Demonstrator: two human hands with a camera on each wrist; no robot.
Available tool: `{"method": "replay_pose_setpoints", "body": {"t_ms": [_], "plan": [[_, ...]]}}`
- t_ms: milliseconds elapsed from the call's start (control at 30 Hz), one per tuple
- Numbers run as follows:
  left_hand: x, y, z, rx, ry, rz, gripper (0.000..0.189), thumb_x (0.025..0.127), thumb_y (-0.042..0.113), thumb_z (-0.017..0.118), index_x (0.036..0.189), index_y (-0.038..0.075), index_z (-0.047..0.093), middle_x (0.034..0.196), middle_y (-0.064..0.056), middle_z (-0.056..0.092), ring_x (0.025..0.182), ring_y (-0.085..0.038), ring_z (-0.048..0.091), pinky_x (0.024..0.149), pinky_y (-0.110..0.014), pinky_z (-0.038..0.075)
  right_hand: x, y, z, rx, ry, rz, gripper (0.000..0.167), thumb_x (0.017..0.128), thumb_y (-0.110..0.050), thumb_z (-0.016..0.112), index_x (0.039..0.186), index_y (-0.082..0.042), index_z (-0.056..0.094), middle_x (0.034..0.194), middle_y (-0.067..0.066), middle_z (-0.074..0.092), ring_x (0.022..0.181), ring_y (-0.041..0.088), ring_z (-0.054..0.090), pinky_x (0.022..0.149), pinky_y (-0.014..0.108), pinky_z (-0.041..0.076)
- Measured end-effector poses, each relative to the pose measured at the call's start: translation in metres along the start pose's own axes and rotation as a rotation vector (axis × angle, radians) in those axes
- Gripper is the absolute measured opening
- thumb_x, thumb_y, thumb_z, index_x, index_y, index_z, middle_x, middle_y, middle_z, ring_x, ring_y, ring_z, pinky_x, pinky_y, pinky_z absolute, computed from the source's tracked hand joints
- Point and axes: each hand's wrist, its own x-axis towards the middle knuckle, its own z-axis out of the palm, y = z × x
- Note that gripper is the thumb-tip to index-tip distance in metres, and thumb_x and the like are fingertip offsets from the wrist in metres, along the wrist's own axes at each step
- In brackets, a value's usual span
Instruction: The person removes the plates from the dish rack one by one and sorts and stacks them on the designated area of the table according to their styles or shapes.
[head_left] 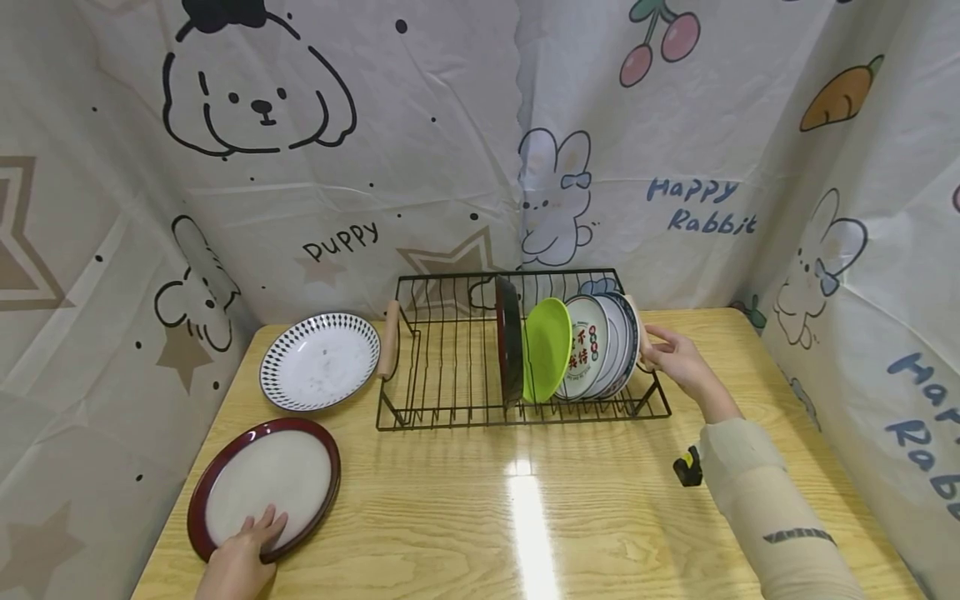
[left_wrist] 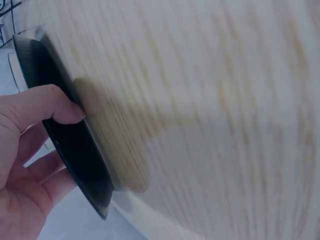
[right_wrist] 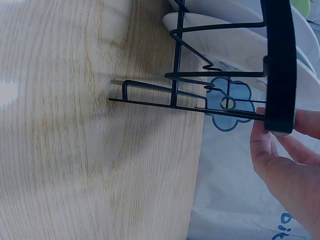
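Taking hold seems the current step: left hand (head_left: pixel 243 550) pinches the red-rimmed plate (head_left: pixel 270 479), right hand (head_left: pixel 681 364) the handle (head_left: pixel 640 332) of the rack (head_left: pixel 465 408); lifting the plate probably comes next.

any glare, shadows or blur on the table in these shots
Head view: a bright glare streak runs down the table in front of the rack; left wrist view: bluish and hazy, wood grain soft and smeared, a darker shadow patch beside the plate; right wrist view: soft-edged shadows near the rack, plus a small washed-out bright spot at the left edge.
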Motion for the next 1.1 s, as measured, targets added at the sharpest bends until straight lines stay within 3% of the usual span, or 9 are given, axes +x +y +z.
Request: {"method": "replay_pose_setpoints", "body": {"t_ms": [200, 267, 333, 433, 533, 667, 833, 967, 1100], "plan": [[0.003, -0.001, -0.002, -0.034, -0.078, -0.009, 0.057, 0.071, -0.003, 0.068, 0.125, -0.004, 0.052, 0.133, -0.032, 0.038, 0.118, -0.057, 0.029, 0.086, -0.066, 0.029, -0.001, -0.001, 0.000, -0.007, -0.002, -0.001, 0.055, 0.097, -0.011, 0.040, 0.145, 0.001, 0.015, 0.133, 0.036, 0.034, 0.121, 0.044, 0.039, 0.101, 0.053, 0.028], [0.003, -0.001, -0.004, -0.050, -0.102, -0.012, 0.058, 0.073, 0.005, 0.071, 0.126, -0.004, 0.051, 0.134, -0.032, 0.037, 0.119, -0.057, 0.028, 0.086, -0.066, 0.029, -0.001, 0.000, 0.000, -0.009, -0.001, -0.003, 0.055, 0.097, -0.011, 0.040, 0.145, 0.001, 0.015, 0.133, 0.036, 0.034, 0.121, 0.044, 0.039, 0.101, 0.053, 0.029], [0.002, 0.002, -0.009, -0.086, -0.081, -0.004, 0.063, 0.074, 0.018, 0.074, 0.127, -0.006, 0.049, 0.132, -0.032, 0.039, 0.119, -0.055, 0.031, 0.088, -0.064, 0.031, -0.001, 0.000, -0.001, -0.009, -0.002, -0.007, 0.055, 0.097, -0.011, 0.040, 0.145, 0.001, 0.015, 0.133, 0.036, 0.035, 0.121, 0.043, 0.039, 0.101, 0.053, 0.029], [-0.001, 0.012, -0.019, -0.148, 0.032, 0.017, 0.081, 0.071, 0.037, 0.075, 0.130, -0.009, 0.043, 0.131, -0.034, 0.039, 0.118, -0.052, 0.036, 0.089, -0.060, 0.035, -0.001, 0.000, -0.001, -0.008, -0.003, -0.014, 0.055, 0.097, -0.011, 0.040, 0.145, 0.002, 0.014, 0.132, 0.037, 0.035, 0.120, 0.043, 0.039, 0.101, 0.053, 0.029], [0.000, 0.030, -0.033, -0.207, 0.179, 0.020, 0.091, 0.073, 0.044, 0.073, 0.135, -0.010, 0.034, 0.132, -0.036, 0.035, 0.118, -0.052, 0.036, 0.091, -0.058, 0.036, -0.001, 0.001, -0.001, -0.005, -0.005, -0.018, 0.055, 0.097, -0.010, 0.039, 0.145, 0.002, 0.014, 0.132, 0.037, 0.035, 0.119, 0.043, 0.040, 0.101, 0.053, 0.029], [0.004, 0.058, -0.050, -0.319, 0.330, 0.003, 0.089, 0.078, 0.041, 0.070, 0.140, -0.006, 0.027, 0.135, -0.034, 0.033, 0.120, -0.051, 0.034, 0.091, -0.058, 0.036, -0.001, 0.001, -0.001, -0.004, -0.004, -0.013, 0.055, 0.098, -0.010, 0.039, 0.145, 0.002, 0.014, 0.132, 0.037, 0.035, 0.120, 0.043, 0.040, 0.101, 0.052, 0.030], [0.017, 0.094, -0.064, -0.598, 0.519, 0.059, 0.072, 0.081, 0.025, 0.070, 0.137, -0.004, 0.035, 0.136, -0.026, 0.040, 0.120, -0.041, 0.043, 0.091, -0.052, 0.040, -0.001, 0.002, -0.001, 0.000, -0.002, -0.011, 0.054, 0.098, -0.010, 0.039, 0.145, 0.001, 0.015, 0.132, 0.036, 0.035, 0.120, 0.043, 0.040, 0.100, 0.052, 0.030], [0.031, 0.119, -0.072, -0.770, 0.577, 0.132, 0.062, 0.083, 0.019, 0.068, 0.134, -0.004, 0.040, 0.135, -0.023, 0.043, 0.120, -0.037, 0.045, 0.093, -0.050, 0.040, 0.000, 0.003, -0.001, -0.001, -0.003, -0.008, 0.055, 0.098, -0.011, 0.039, 0.145, 0.001, 0.015, 0.133, 0.036, 0.035, 0.120, 0.043, 0.039, 0.101, 0.052, 0.029], [0.042, 0.144, -0.079, -0.886, 0.563, 0.206, 0.057, 0.084, 0.014, 0.066, 0.133, -0.002, 0.042, 0.133, -0.019, 0.045, 0.119, -0.032, 0.047, 0.093, -0.036, 0.043, 0.001, 0.004, -0.001, 0.002, -0.006, -0.011, 0.055, 0.098, -0.012, 0.039, 0.145, 0.001, 0.015, 0.133, 0.036, 0.035, 0.120, 0.042, 0.039, 0.101, 0.052, 0.029]]}}
